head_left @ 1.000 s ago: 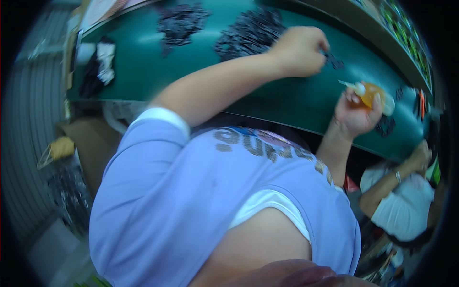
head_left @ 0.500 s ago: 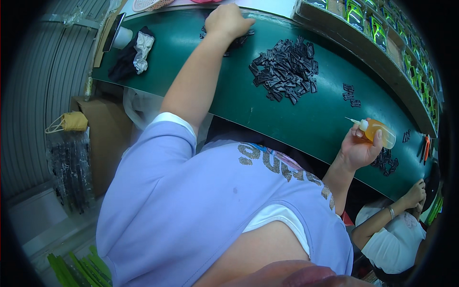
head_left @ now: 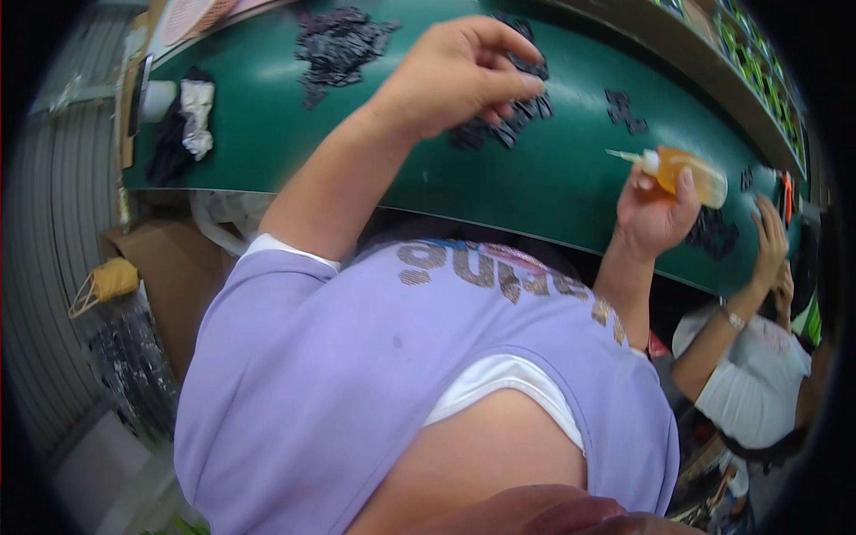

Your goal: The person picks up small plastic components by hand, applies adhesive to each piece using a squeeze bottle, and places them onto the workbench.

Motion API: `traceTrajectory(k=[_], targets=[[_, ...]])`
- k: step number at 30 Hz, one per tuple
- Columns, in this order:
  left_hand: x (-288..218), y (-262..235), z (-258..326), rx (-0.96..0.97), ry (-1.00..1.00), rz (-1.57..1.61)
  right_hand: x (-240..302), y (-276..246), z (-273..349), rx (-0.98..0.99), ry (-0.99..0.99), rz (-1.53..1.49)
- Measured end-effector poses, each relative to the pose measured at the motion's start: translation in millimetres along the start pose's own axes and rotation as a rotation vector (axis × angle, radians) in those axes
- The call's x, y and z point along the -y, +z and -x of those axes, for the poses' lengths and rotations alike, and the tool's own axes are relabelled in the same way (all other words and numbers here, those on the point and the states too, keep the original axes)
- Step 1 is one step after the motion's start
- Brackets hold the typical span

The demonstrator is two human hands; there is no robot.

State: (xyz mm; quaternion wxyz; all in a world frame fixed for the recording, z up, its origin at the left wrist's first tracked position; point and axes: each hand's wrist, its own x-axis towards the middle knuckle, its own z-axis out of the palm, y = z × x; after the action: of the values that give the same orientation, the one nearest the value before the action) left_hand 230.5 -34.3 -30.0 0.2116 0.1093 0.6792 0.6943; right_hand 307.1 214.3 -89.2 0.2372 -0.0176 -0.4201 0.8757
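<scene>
Above the middle pile of small black plastic pieces [head_left: 508, 132] is my left hand [head_left: 455, 76], its thumb and index finger apart. No piece is plainly held in it, and the hand covers much of that pile. My right hand [head_left: 655, 214] is wrapped round a clear squeeze bottle [head_left: 691, 178] of amber liquid, its thin needle tip pointing left over the green table [head_left: 437, 183]. Another heap of black pieces [head_left: 343, 45] lies farther left. A small group of black pieces [head_left: 624, 111] sits beyond the bottle's tip.
More black pieces [head_left: 713, 234] lie beside my right hand. At the right end, a co-worker's hand [head_left: 769, 236] reaches onto the table near an orange-handled tool [head_left: 786, 194]. A dark cloth [head_left: 168, 147] lies at the left end; a raised shelf edge [head_left: 660, 49] bounds the far right.
My left hand has moved from the far left heap to the middle pile, and its fingers show apart. The view has shifted. The co-worker's hand has risen onto the table.
</scene>
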Motion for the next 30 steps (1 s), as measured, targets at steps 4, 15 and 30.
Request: traceTrajectory(k=[4,15,30], targets=[[23,42,5,0.184,-0.206,0.125,0,19,3,0.033,-0.099,0.061],[48,53,3,0.222,-0.297,0.047,-2,18,15,0.154,-0.147,0.389],[50,53,4,0.218,-0.256,-0.017,-7,13,13,0.212,-0.182,0.425]])
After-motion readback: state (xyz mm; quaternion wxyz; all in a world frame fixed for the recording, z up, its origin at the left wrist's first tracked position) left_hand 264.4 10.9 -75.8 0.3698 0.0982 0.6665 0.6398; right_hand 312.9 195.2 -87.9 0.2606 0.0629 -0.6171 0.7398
